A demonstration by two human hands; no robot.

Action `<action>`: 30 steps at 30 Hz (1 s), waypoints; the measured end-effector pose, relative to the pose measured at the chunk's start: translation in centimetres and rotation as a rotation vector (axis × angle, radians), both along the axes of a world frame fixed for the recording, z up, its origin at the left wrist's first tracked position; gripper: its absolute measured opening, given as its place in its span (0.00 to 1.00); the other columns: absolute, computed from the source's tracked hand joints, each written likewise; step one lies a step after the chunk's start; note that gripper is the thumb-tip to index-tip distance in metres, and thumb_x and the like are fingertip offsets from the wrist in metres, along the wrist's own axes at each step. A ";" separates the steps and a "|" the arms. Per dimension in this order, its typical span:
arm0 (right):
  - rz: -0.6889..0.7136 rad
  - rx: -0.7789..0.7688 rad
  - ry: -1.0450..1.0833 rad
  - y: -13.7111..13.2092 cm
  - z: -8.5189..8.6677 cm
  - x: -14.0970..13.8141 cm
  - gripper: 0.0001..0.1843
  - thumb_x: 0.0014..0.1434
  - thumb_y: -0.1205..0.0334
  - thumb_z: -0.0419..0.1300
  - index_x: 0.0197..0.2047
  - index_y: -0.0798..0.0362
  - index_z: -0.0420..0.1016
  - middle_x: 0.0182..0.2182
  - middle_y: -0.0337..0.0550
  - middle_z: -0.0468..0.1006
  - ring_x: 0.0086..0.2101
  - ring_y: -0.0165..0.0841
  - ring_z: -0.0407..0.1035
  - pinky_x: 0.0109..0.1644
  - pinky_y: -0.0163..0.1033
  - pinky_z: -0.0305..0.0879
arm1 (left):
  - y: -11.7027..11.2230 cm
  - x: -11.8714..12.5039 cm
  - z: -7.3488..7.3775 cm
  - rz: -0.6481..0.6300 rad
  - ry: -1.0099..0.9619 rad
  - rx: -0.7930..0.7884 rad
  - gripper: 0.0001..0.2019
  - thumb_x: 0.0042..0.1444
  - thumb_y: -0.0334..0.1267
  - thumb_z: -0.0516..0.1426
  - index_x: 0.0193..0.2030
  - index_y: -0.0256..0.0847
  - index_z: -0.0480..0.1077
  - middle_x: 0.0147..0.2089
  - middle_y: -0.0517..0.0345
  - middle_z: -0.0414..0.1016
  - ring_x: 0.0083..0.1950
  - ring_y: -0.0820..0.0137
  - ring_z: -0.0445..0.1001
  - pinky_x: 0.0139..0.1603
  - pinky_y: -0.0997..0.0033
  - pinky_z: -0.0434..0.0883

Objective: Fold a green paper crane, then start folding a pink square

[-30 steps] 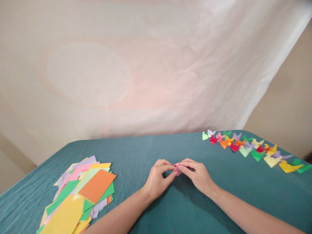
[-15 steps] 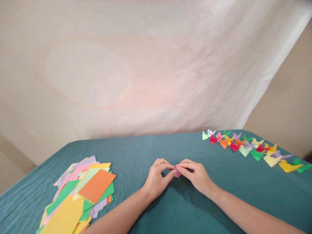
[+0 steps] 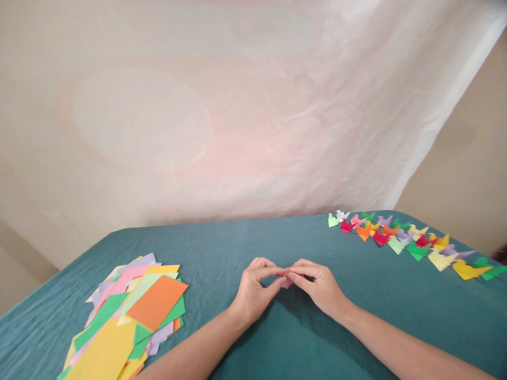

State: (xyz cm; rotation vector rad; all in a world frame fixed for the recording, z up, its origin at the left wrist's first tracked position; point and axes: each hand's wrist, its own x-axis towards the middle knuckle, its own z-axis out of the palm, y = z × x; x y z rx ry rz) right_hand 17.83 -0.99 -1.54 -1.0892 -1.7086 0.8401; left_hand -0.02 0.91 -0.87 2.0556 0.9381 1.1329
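A small folded piece of pink paper (image 3: pixel 287 283) is pinched between both hands, just above the table near the middle. My left hand (image 3: pixel 255 287) grips its left side with thumb and forefinger. From the right, my right hand (image 3: pixel 319 285) pinches the same paper, its thumb and fingertips almost meeting those of the left. The fingertips hide most of the paper's upper part, so its exact folded shape cannot be made out.
A loose pile of coloured paper sheets (image 3: pixel 114 327) lies on the left, an orange sheet (image 3: pixel 158 302) on top. Folded paper birds (image 3: pixel 418 251) in many colours stand in rows at the right. A green cloth (image 3: pixel 222 240) covers the table; a pale sheet (image 3: pixel 245 121) hangs behind.
Almost nothing differs. Both hands keep their pinch on the pink paper, with only a very slight shift of the fingers.
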 end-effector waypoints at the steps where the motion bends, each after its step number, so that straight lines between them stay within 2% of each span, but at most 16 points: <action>1: 0.000 0.001 -0.002 0.0 0.0 0.0 0.12 0.59 0.59 0.56 0.30 0.51 0.79 0.29 0.40 0.76 0.32 0.31 0.70 0.39 0.35 0.64 | 0.0 0.0 0.0 0.000 -0.002 -0.006 0.06 0.53 0.35 0.59 0.38 0.43 0.76 0.32 0.57 0.72 0.38 0.70 0.69 0.41 0.70 0.66; 10: -0.009 0.021 -0.026 0.0 -0.1 0.2 0.12 0.59 0.58 0.56 0.31 0.49 0.80 0.29 0.40 0.76 0.31 0.30 0.69 0.39 0.35 0.64 | 0.2 -0.1 0.0 -0.062 -0.004 -0.056 0.08 0.55 0.33 0.57 0.41 0.46 0.75 0.33 0.58 0.71 0.39 0.70 0.69 0.44 0.70 0.66; 14: -0.008 0.022 -0.019 0.1 -0.3 0.1 0.11 0.59 0.58 0.56 0.31 0.49 0.79 0.29 0.40 0.76 0.31 0.30 0.69 0.39 0.35 0.64 | 0.3 0.0 -0.1 -0.013 -0.039 -0.065 0.05 0.53 0.35 0.59 0.37 0.42 0.74 0.35 0.58 0.72 0.40 0.70 0.70 0.46 0.70 0.66; 18: 0.001 0.027 0.010 0.0 -0.2 -0.1 0.11 0.58 0.58 0.57 0.31 0.50 0.79 0.29 0.40 0.76 0.31 0.31 0.70 0.38 0.35 0.64 | 0.4 0.0 -0.2 0.020 -0.036 -0.096 0.07 0.53 0.37 0.59 0.39 0.41 0.72 0.38 0.58 0.74 0.42 0.69 0.70 0.48 0.70 0.65; 30: -0.087 -0.002 -0.009 0.0 -0.4 -0.2 0.11 0.56 0.56 0.58 0.30 0.53 0.77 0.27 0.40 0.73 0.28 0.30 0.66 0.33 0.35 0.61 | 0.6 -0.2 -0.5 -0.027 0.067 -0.183 0.09 0.57 0.41 0.55 0.35 0.42 0.75 0.35 0.59 0.76 0.38 0.70 0.73 0.44 0.72 0.66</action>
